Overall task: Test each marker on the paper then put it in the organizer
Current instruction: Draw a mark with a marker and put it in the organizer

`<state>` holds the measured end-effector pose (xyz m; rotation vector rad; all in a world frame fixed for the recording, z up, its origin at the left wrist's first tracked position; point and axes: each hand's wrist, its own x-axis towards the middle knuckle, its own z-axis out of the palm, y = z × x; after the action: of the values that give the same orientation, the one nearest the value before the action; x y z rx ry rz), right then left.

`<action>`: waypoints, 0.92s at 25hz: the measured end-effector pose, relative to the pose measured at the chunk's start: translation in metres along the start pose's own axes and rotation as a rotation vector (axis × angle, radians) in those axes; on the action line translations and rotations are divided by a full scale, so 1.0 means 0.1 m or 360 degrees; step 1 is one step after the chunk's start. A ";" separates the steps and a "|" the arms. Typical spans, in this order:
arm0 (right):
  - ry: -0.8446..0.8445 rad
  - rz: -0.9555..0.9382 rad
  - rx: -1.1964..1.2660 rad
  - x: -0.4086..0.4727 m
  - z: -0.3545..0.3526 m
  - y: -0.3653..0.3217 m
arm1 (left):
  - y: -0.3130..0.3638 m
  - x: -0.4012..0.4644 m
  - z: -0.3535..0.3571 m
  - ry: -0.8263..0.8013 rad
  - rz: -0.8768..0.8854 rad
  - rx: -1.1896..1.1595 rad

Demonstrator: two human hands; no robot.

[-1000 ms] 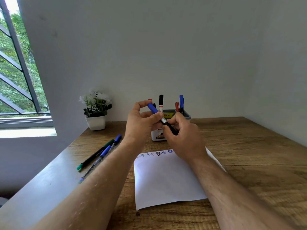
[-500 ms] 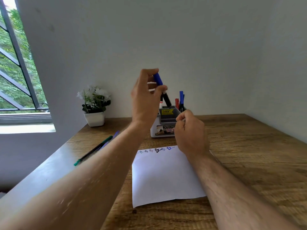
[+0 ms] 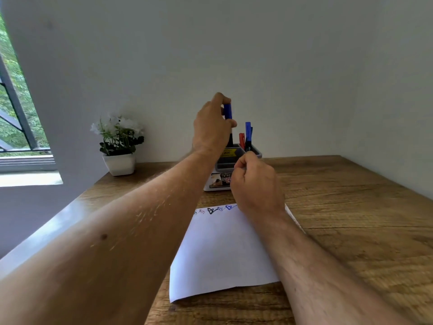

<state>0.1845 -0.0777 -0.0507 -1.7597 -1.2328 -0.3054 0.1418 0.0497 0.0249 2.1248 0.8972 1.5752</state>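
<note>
We see two bare forearms with no sleeves, watch or rings on either. Our left hand (image 3: 212, 124) and right hand (image 3: 256, 184) are ungloved. The left forearm carries a small dark mole and fine hairs; the right shows darker hair.

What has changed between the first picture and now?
The left hand carried the blue-capped marker up and over the organizer, now upright. The right hand let go of it and drew back. Paper and plant pot stayed.
</note>
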 end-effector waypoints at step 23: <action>-0.0090 -0.0069 0.0028 0.01 0.02 0.02 | -0.02 -0.18 -0.95 -0.0175 -0.0645 0.0508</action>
<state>0.1860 -0.0756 -0.0515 -1.7391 -1.3117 -0.2706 0.0484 0.0306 0.0408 2.0299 1.5098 1.1622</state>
